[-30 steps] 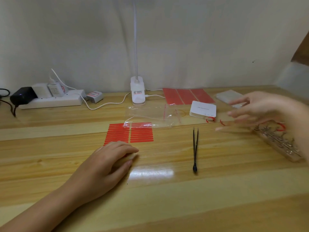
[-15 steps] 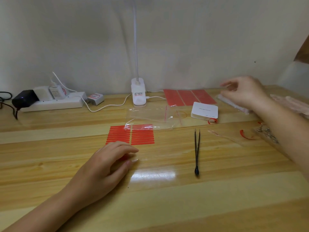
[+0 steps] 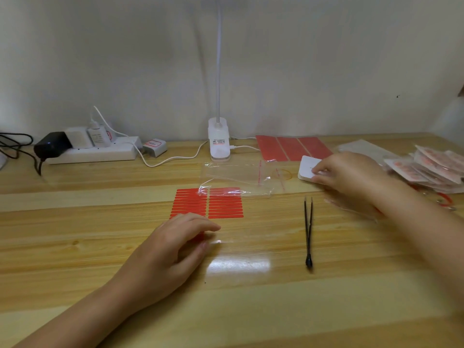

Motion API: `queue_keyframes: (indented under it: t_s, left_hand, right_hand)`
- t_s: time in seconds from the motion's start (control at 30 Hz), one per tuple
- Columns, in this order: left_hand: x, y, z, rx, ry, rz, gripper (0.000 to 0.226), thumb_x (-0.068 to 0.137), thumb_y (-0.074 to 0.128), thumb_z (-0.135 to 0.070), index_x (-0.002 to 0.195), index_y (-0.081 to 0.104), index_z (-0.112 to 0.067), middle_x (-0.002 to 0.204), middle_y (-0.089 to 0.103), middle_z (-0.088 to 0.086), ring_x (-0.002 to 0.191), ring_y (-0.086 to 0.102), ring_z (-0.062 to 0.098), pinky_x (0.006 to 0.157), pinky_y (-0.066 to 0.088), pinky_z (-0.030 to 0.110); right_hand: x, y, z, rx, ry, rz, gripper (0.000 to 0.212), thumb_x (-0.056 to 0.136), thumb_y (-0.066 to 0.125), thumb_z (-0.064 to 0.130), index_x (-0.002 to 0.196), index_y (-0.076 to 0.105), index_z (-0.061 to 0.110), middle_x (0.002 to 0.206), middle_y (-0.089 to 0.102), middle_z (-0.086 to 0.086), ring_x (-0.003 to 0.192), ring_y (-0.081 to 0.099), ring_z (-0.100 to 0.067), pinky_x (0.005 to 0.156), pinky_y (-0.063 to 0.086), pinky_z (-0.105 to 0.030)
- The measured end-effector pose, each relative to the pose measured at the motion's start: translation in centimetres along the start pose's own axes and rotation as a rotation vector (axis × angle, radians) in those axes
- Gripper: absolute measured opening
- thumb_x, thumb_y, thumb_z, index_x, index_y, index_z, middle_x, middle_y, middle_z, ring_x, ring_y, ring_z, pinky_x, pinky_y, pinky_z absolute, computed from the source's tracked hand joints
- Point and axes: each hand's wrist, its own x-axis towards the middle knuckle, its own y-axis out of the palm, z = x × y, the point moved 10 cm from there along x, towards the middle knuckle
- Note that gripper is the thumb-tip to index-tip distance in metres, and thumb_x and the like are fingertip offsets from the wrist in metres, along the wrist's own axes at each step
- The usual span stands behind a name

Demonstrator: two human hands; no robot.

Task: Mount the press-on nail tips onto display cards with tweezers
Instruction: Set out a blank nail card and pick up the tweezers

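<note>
Black tweezers (image 3: 308,232) lie on the wooden table (image 3: 251,310), right of centre, with neither hand touching them. My right hand (image 3: 349,174) reaches to the white card stack (image 3: 307,167) behind the tweezers. Its fingers curl over the stack's right side and the thumb is hidden. My left hand (image 3: 175,242) rests on the table with loosely curled fingers, its fingertips on the near edge of a sheet of red strips (image 3: 208,203). Packets of nail tips (image 3: 431,169) lie piled at the far right.
A clear zip bag (image 3: 238,177) overlaps the far edge of the red strip sheet. Plain red sheets (image 3: 292,146) lie at the back by the lamp base (image 3: 219,140). A power strip (image 3: 93,150) with plugs and cables sits at the back left.
My right hand came back from the far right and dropped onto the white card stack. The pile of packets now shows at the right. My left hand and the tweezers stayed put.
</note>
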Motion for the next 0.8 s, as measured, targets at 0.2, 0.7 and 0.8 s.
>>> queue_keyframes:
  t_s: [0.2, 0.7, 0.8]
  left_hand:
    - [-0.1, -0.1, 0.1, -0.006, 0.0, -0.01, 0.034, 0.086, 0.041, -0.034, 0.109, 0.062, -0.021, 0.105, 0.059, -0.017, 0.101, 0.054, -0.002, 0.084, 0.044, 0.028]
    - [-0.2, -1.0, 0.1, -0.026, -0.016, -0.099, 0.027, 0.085, 0.041, -0.039, 0.111, 0.05, -0.04, 0.107, 0.055, -0.027, 0.101, 0.054, -0.003, 0.085, 0.043, 0.016]
    - [-0.3, -1.5, 0.5, -0.035, -0.046, -0.147, 0.031, 0.085, 0.048, -0.035, 0.115, 0.044, -0.044, 0.111, 0.054, -0.024, 0.105, 0.05, -0.007, 0.088, 0.037, 0.007]
  right_hand:
    - [-0.3, -1.2, 1.2, -0.14, -0.081, -0.109, 0.024, 0.096, 0.04, 0.014, 0.079, 0.057, 0.011, 0.08, 0.061, -0.004, 0.075, 0.056, -0.022, 0.062, 0.04, -0.032]
    - [-7.4, -6.3, 7.1, 0.87, -0.371, -0.654, 0.013, 0.076, 0.073, 0.003, 0.086, 0.07, 0.011, 0.066, 0.061, 0.001, 0.058, 0.054, -0.009, 0.06, 0.046, -0.017]
    - [-8.8, -5.0, 9.6, 0.888, -0.474, -0.606, 0.012, 0.071, 0.074, 0.005, 0.083, 0.072, 0.005, 0.078, 0.069, 0.003, 0.073, 0.062, -0.008, 0.069, 0.049, -0.015]
